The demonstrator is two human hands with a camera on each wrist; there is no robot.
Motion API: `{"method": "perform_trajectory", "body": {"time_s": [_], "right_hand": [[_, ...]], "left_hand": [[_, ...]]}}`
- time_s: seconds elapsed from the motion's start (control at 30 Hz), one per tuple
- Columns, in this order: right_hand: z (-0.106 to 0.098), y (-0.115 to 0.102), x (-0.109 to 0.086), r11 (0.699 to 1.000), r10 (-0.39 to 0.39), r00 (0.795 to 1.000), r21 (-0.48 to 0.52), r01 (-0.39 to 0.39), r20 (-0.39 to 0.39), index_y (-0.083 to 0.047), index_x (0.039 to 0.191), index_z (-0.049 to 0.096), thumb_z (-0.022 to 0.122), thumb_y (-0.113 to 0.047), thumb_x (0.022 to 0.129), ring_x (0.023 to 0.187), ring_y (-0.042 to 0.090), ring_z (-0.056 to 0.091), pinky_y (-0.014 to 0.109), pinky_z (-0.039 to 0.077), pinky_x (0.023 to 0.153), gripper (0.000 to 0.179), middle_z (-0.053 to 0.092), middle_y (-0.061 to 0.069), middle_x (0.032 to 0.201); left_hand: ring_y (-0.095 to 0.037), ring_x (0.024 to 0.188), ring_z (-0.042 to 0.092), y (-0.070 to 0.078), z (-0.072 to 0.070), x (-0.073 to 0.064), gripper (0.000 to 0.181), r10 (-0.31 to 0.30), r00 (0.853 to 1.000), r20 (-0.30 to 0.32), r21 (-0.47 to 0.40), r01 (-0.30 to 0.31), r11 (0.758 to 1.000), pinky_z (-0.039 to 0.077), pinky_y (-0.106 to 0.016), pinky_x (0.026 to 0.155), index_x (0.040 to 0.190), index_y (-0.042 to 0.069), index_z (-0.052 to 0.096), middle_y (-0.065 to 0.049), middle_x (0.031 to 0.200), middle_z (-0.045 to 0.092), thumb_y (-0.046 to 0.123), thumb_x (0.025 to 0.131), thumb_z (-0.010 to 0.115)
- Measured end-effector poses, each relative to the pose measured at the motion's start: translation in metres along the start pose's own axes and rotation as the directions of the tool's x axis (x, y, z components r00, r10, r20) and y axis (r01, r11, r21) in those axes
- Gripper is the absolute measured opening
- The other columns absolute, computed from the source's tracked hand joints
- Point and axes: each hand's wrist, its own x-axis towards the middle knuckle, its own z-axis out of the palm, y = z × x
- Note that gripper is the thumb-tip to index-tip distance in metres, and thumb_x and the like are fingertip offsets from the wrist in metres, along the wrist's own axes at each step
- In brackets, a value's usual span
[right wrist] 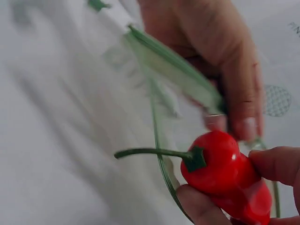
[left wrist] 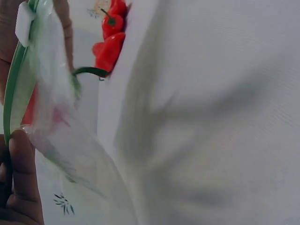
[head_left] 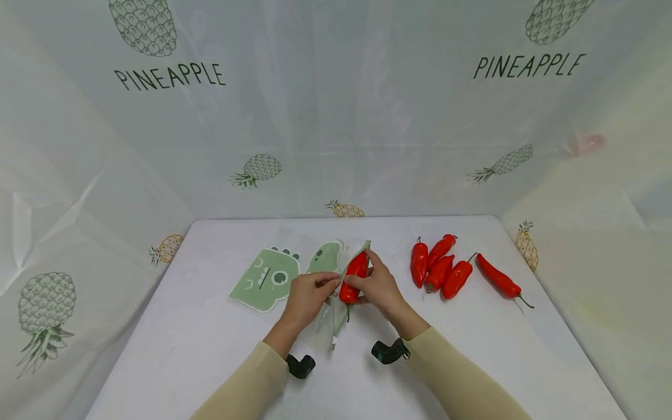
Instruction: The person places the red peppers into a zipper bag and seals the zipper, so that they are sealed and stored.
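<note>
Red chili pepper: we hold it near the middle of the table, at the parted rim of a zip bag, stem toward the near side; how much is inside we cannot tell.
Handling: we judge it light and fairly firm, its glossy skin likely to slip under a loose pinch; the thin stem looks the weakest part.
Hold: we would take it round the thick body, as now, and leave the stem alone.
Right hand: thumb and fingers close about the pepper's body.
Left hand: fingertips pinch the bag's rim, just left of the pepper.
Bag: thin, limp film with a green zip edge; we expect it to fold unless the rim is held.
Flat bag: green, dinosaur-printed, lying left of our hands.
Loose peppers: we see four clustered on the right and one farther right.
Tabletop: white, smooth-looking, taking soft shadows.
Room: pale pineapple-printed sheeting surrounds us at the far side, left and right.
</note>
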Motion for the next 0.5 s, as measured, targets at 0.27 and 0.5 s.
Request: {"method": "perform_trajectory", "body": {"time_s": [0.27,0.5], "right_hand": [[0.004,0.01,0.0,0.903,-0.147,0.985,-0.419,0.097,-0.088,-0.001,0.16,0.036,0.08,-0.019,0.09,0.118,0.044,0.064,0.055,0.064,0.077,0.085,0.062,0.029,0.137],[0.006,0.004,-0.003,0.917,-0.146,0.984,-0.387,0.094,-0.106,-0.002,0.16,0.036,0.081,-0.021,0.09,0.121,0.044,0.062,0.056,0.064,0.08,0.086,0.061,0.027,0.14]], "left_hand": [[-0.012,0.063,0.07,0.014,-0.009,0.005,0.018,0.041,0.986,-0.16,-0.079,-0.054,0.995,0.057,-0.024,0.06,0.113,0.008,0.082,-0.007,0.086,0.078,0.017,0.098,0.076],[-0.012,0.063,0.07,0.016,-0.008,0.004,0.017,0.005,0.987,-0.161,-0.097,-0.021,0.995,0.061,-0.033,0.062,0.111,0.006,0.082,-0.012,0.087,0.079,0.015,0.098,0.076]]}}
